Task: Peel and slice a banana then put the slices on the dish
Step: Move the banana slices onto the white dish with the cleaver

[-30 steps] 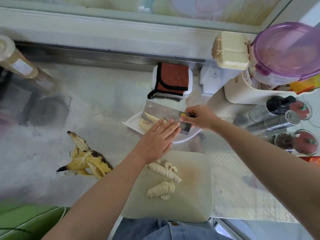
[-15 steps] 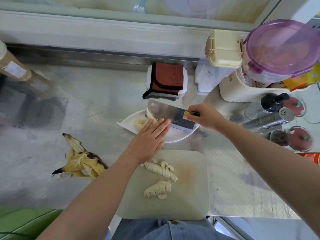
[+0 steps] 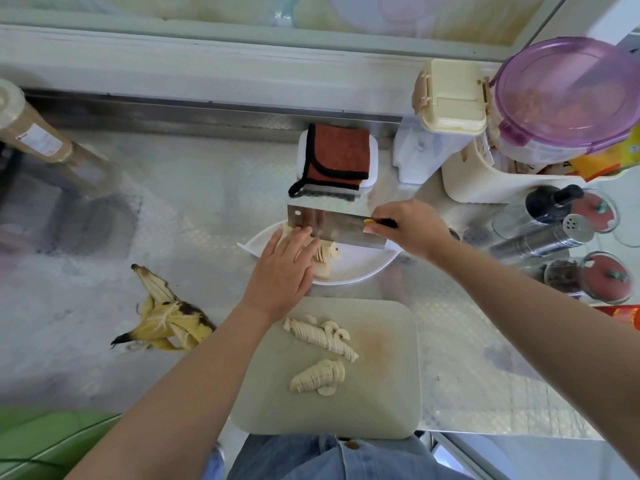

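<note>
In the head view the peeling and slicing look finished: the peel (image 3: 166, 320) lies on the desk (image 3: 194, 209) to the left, well apart from the work. Some slices (image 3: 325, 259) are already on the dish (image 3: 363, 270). Two fanned rows (image 3: 320, 336) remain on the board (image 3: 381, 393), so roughly half the transfer seems left.

The right hand (image 3: 408, 228) grips the knife (image 3: 341, 226) by its handle and holds the blade over the dish. The left hand (image 3: 282, 271) is flat, its fingers (image 3: 301, 244) straight against the slices at the blade, holding nothing.

Dish and board sit close together, so the carry is short. A cloth (image 3: 337, 161) crowds the dish's far rim and jars (image 3: 540, 237) stand to the right. The desk to the left offers more room.
</note>
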`<state>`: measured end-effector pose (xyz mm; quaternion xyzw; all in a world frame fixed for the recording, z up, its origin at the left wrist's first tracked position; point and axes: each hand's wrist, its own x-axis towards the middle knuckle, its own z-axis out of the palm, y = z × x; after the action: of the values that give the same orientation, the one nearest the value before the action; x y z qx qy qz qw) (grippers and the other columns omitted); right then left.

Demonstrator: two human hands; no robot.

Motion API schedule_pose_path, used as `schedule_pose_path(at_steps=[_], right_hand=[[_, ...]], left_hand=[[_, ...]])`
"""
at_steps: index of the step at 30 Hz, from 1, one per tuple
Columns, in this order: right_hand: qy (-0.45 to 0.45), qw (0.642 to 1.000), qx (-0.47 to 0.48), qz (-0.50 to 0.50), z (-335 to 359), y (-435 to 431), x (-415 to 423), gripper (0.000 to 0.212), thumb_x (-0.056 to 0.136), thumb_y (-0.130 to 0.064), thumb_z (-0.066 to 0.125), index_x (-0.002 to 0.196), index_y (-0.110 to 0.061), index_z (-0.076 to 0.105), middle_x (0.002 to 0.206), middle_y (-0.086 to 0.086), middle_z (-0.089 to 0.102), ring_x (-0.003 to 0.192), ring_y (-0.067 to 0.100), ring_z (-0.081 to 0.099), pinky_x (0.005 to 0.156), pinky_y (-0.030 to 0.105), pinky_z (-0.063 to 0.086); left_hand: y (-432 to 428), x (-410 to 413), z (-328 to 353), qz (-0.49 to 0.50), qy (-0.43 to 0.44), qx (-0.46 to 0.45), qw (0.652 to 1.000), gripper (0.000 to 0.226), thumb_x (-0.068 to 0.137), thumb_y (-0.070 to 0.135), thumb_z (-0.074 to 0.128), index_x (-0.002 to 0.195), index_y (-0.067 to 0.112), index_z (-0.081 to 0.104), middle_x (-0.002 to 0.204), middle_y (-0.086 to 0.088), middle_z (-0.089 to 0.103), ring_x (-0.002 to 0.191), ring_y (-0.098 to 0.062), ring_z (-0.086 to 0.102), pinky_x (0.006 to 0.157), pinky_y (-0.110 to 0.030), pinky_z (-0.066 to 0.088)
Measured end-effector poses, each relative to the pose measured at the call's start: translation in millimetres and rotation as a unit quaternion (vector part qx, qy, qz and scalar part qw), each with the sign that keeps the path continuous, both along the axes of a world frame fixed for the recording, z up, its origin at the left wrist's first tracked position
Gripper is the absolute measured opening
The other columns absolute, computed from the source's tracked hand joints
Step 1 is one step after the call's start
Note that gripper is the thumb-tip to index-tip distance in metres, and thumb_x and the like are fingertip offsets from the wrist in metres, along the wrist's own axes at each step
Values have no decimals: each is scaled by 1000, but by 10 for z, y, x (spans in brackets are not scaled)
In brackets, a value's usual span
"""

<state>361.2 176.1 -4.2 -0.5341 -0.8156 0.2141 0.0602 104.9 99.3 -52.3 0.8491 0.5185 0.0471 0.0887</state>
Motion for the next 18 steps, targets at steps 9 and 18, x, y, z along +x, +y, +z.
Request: schedule_pose_path(at_steps=[9, 18], right_hand=[[32, 996, -5, -86, 14, -95, 139, 30, 90, -40, 61, 76, -15, 66, 60, -4, 57, 56, 15, 50, 54, 33, 41], [150, 964, -99, -195, -120, -347, 158, 34, 89, -35, 64, 68, -8, 59, 49, -5, 45, 51, 16, 41, 54, 29, 33]], left_hand=[[45, 16, -15, 26, -62, -16, 998, 52, 92, 13, 25, 141, 9, 41, 144, -11, 45, 137, -25, 36, 118, -41, 20], [61, 264, 329, 352, -505, -153, 773, 56, 101, 4, 30, 152, 19, 13, 158, 3, 17, 135, 4, 25, 104, -4, 24]])
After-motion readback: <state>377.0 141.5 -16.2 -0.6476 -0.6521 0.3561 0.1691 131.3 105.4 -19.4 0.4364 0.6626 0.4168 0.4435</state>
